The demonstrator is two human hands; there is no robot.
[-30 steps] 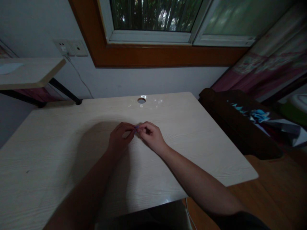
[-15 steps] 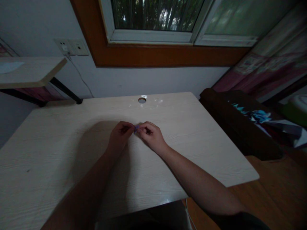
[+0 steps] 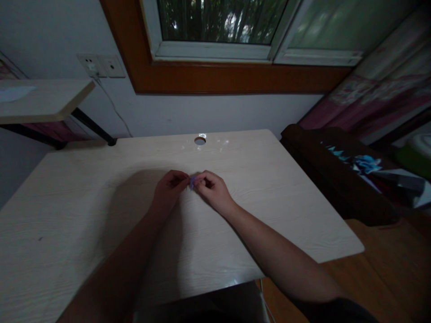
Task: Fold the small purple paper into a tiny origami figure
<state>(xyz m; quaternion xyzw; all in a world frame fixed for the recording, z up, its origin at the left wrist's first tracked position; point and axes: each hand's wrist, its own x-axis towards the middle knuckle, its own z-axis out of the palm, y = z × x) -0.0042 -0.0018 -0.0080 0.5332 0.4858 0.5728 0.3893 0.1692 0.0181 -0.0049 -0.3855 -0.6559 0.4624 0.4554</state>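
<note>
Purple piece point(image 3: 192, 182) sits over the desk point(image 3: 289, 193) between left hand point(image 3: 168, 187) and right hand point(image 3: 213, 186), fingertips pinched closed on it; its tip now points straighter down, so I'd call it mid-adjustment.

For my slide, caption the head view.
Left hand and right hand pinch a small purple item over a pale wood-grain desk.

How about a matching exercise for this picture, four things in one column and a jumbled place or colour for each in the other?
1. small purple piece
2. round hole
3. wall sockets
4. right-hand curtain

A. left of the window
B. pale above, pink lower down
C. between the fingertips of the left hand and right hand
D. near the far edge of the desk

Pairs: 1-C, 2-D, 3-A, 4-B
</note>
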